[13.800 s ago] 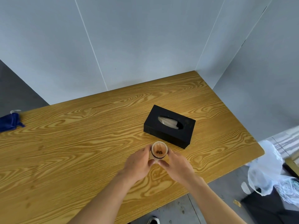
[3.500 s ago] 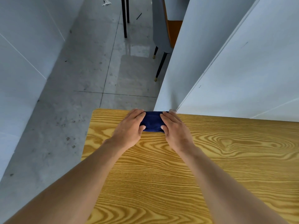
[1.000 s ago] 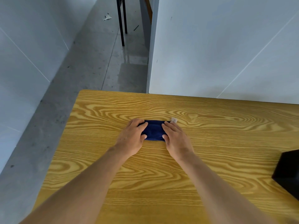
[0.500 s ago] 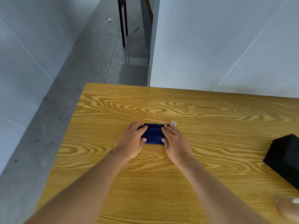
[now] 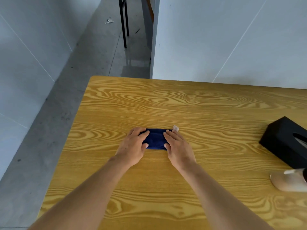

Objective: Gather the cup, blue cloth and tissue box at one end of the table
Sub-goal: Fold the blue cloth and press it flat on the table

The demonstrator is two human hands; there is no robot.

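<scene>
Two bare hands bracket a folded blue cloth (image 5: 155,140) on the wooden table (image 5: 207,107), the left hand (image 5: 132,146) cupped over its nine o'clock end and the right hand (image 5: 177,147) over its three o'clock end, fingers draped on the fabric and pressing inward on it. A small pale tag (image 5: 175,128) pokes out at the cloth's one o'clock corner. Well apart at three o'clock sits the black tissue box (image 5: 285,143), with what appears to be the cup (image 5: 289,181), blurred at the frame edge, near it at four o'clock. Moving the cloth toward them looks best done with both palms kept level so the fold holds together.
</scene>
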